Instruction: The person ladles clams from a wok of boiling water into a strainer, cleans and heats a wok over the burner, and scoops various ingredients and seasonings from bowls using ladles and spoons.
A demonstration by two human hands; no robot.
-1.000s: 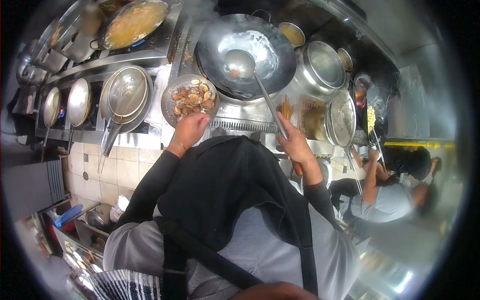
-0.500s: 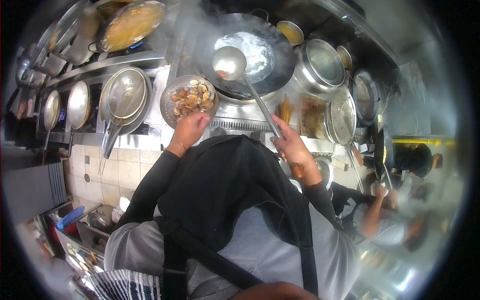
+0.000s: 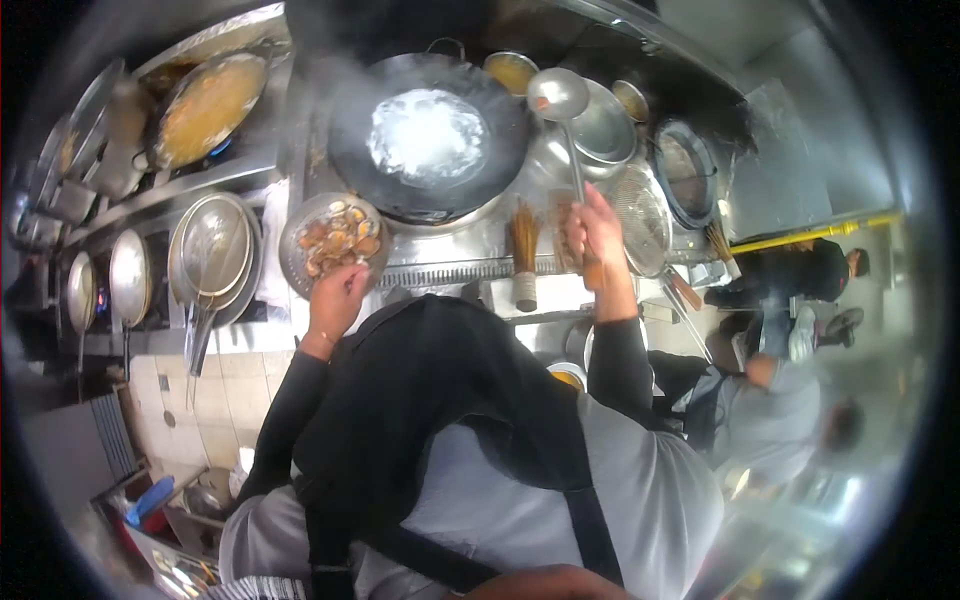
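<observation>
My right hand [image 3: 597, 232] is wrapped round the long handle of a steel ladle [image 3: 558, 95]. The ladle's bowl hangs to the right of the wok, in front of a metal pot [image 3: 603, 120], with a small orange-brown spot in it. In the large black wok [image 3: 350, 165], white bubbling liquid [image 3: 425, 138] steams. My left hand [image 3: 340, 298] has its fingers closed at the near rim of a perforated metal bowl [image 3: 293, 262]. Clams [image 3: 340, 237] in open shells lie in that bowl, left of the wok.
A bamboo brush [image 3: 524, 250] stands before the wok. Mesh strainers [image 3: 640, 215] are at right, stacked strainers [image 3: 217, 245] and pans [image 3: 130, 275] at left. Behind them, a pan of orange-yellow food [image 3: 213, 108] sits over a flame. A co-worker [image 3: 770, 410] is at the right.
My right hand has carried the ladle from over the wok to its right side. My left hand stays at the clam bowl's rim. The whole view has shifted slightly.
</observation>
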